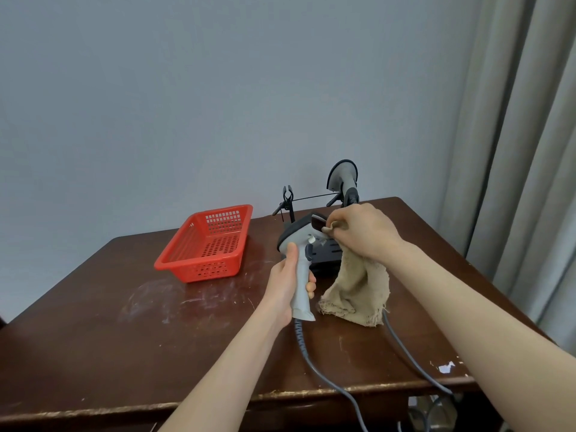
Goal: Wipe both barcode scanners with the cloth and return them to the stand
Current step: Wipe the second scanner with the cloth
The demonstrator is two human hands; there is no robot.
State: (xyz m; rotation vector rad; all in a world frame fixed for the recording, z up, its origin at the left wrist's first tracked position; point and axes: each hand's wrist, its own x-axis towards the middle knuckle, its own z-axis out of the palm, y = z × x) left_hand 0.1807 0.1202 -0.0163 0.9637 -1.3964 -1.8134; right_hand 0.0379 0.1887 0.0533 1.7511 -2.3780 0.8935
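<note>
My left hand (285, 285) grips the handle of a grey barcode scanner (300, 260), held upright above the table with its head pointing right. My right hand (363, 232) pinches a tan burlap cloth (358, 288) against the scanner's dark front window; the rest of the cloth hangs down to the table. A second grey scanner (342, 176) sits on the black stand (325, 252) behind my hands, its head up. The stand's left clip (288, 196) holds nothing.
A red perforated plastic basket (207, 241), with nothing in it, stands at the back left of the brown wooden table (124, 322). Two grey cables (321, 374) run off the front edge. A curtain (514, 151) hangs at the right.
</note>
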